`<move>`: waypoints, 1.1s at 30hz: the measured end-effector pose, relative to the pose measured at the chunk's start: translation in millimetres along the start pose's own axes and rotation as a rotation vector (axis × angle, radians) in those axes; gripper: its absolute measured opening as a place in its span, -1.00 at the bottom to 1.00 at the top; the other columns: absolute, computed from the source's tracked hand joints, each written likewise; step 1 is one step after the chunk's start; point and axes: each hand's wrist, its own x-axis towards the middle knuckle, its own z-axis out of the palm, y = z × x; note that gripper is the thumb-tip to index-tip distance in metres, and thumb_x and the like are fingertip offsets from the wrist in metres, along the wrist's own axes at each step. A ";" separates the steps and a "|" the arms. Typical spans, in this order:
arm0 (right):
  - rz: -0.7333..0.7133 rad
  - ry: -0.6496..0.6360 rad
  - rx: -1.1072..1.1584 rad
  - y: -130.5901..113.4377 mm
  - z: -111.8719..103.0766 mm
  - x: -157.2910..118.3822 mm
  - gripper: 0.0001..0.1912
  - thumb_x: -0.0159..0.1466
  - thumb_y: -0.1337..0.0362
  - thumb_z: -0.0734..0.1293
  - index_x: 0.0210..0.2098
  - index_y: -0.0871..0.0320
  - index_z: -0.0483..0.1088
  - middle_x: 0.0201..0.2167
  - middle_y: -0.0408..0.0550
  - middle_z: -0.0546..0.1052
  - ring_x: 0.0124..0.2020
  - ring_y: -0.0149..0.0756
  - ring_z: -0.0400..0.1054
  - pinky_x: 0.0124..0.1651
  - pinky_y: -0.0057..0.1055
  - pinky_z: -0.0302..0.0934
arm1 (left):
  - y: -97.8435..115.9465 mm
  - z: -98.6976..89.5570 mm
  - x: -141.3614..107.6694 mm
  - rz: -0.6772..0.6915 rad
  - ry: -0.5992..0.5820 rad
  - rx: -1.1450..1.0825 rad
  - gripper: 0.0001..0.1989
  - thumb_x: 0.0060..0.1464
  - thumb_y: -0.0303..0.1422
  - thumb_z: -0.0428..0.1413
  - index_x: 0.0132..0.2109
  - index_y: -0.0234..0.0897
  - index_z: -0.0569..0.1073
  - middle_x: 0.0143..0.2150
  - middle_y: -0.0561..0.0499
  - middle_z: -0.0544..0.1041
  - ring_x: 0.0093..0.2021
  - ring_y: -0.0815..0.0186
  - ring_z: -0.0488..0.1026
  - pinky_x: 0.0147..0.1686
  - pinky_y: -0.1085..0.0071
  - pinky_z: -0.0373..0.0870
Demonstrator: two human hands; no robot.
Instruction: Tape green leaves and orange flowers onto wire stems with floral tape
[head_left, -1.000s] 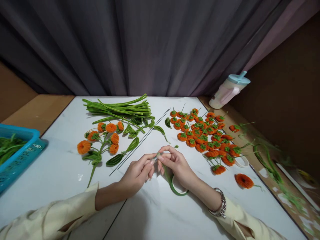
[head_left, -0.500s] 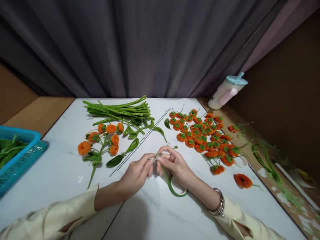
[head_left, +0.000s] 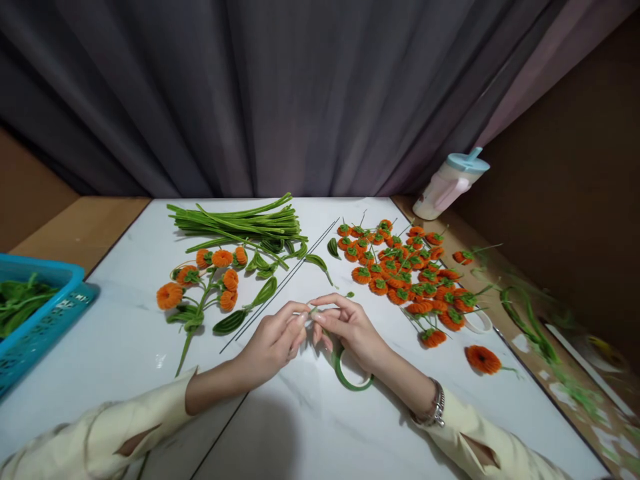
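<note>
Over the middle of the table my left hand (head_left: 274,341) and my right hand (head_left: 350,330) meet fingertip to fingertip. Both are closed in a pinch on a small pale green bit of floral tape (head_left: 313,310), mostly covered by the fingers. The roll of green floral tape (head_left: 354,387) hangs or rests just below my right palm, partly hidden by it. Thin dark wires (head_left: 287,283) lie side by side beyond my left hand. Close to them is a dark green fuzzy leaf (head_left: 230,322). A branch of orange pipe-cleaner flowers (head_left: 193,310) lies to the left.
Green fuzzy stems (head_left: 240,223) are bundled at the back. Several orange flower heads (head_left: 400,267) crowd the right side, with one loose flower (head_left: 483,359) nearer me. A blue basket (head_left: 45,317) stands at left, a lidded cup (head_left: 450,187) at back right. Scraps litter the right edge.
The fingertips stay together, with slight finger shifts. The tape roll has swung a little, and the strip between it and my right fingers shows less. The view has shifted slightly.
</note>
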 end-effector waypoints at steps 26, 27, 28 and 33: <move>0.032 0.079 0.054 -3.1 3.1 1.3 -0.75 0.11 0.21 0.46 -0.29 0.18 0.39 -0.66 -0.22 0.49 -0.72 -0.49 0.27 -0.62 -0.56 0.13 | 7.1 3.5 0.8 -0.075 0.051 -0.116 -0.74 0.17 -0.17 0.00 -0.18 -0.30 0.31 -0.66 0.28 0.18 -0.74 0.57 -0.04 -0.73 0.61 -0.03; 0.032 0.093 0.048 -2.9 3.1 1.4 -0.76 0.10 0.20 0.46 -0.32 0.19 0.40 -0.67 -0.22 0.49 -0.72 -0.50 0.27 -0.62 -0.56 0.13 | 6.7 3.6 0.7 -0.074 0.056 -0.096 -0.74 0.18 -0.17 -0.01 -0.19 -0.30 0.31 -0.66 0.27 0.19 -0.73 0.57 -0.03 -0.72 0.61 -0.03; 0.030 0.108 0.045 -2.8 3.1 1.4 -0.77 0.10 0.20 0.46 -0.33 0.20 0.41 -0.67 -0.21 0.49 -0.71 -0.50 0.27 -0.61 -0.57 0.13 | 6.2 3.6 0.6 -0.074 0.063 -0.077 -0.74 0.18 -0.17 -0.01 -0.19 -0.30 0.30 -0.65 0.26 0.20 -0.72 0.56 -0.02 -0.72 0.61 -0.02; 0.027 0.133 0.043 -2.5 2.8 1.3 -0.76 0.09 0.21 0.47 -0.29 0.22 0.49 -0.62 -0.15 0.52 -0.67 -0.49 0.29 -0.57 -0.53 0.15 | 6.2 3.8 0.8 -0.095 0.100 -0.044 -0.72 0.16 -0.14 0.00 -0.15 -0.28 0.27 -0.65 0.24 0.23 -0.69 0.52 0.05 -0.69 0.62 0.00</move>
